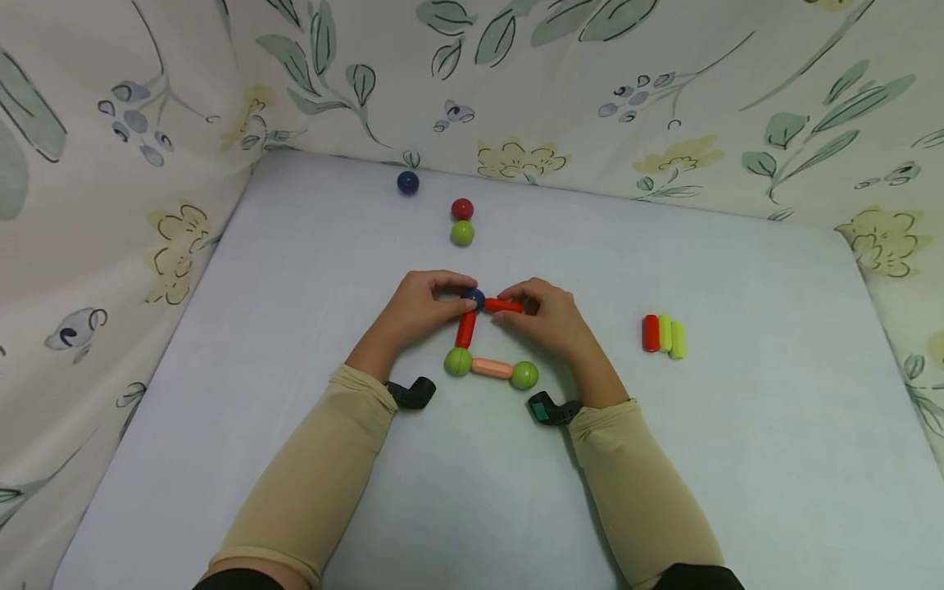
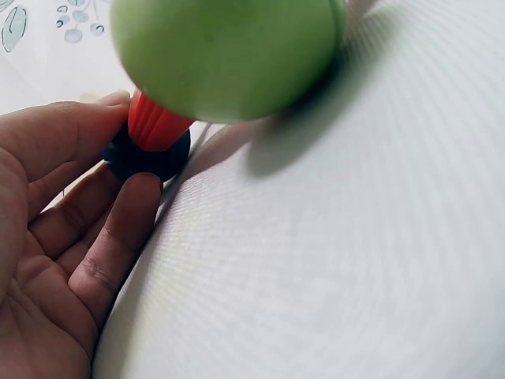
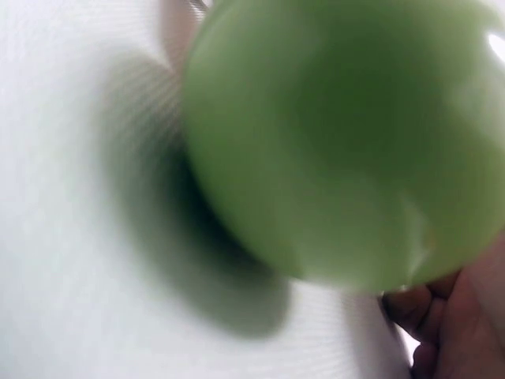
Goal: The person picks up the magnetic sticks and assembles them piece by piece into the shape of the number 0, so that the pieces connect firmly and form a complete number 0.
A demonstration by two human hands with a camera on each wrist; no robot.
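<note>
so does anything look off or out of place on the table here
Nothing is spilled or damaged. The only stray is a dark blue ball lying alone at the table's far edge, apart from the touching red ball and green ball. Both wrist views are mostly blocked by green balls.

Both forearms are covered by close-fitting beige sleeves that end at the wrists. A dark band edges each sleeve near the elbow. A small black camera unit is strapped at the left wrist (image 1: 413, 393); the unit at the right wrist (image 1: 549, 408) is black with a greenish face. The left hand (image 1: 416, 307) and right hand (image 1: 542, 315) are bare.
</note>
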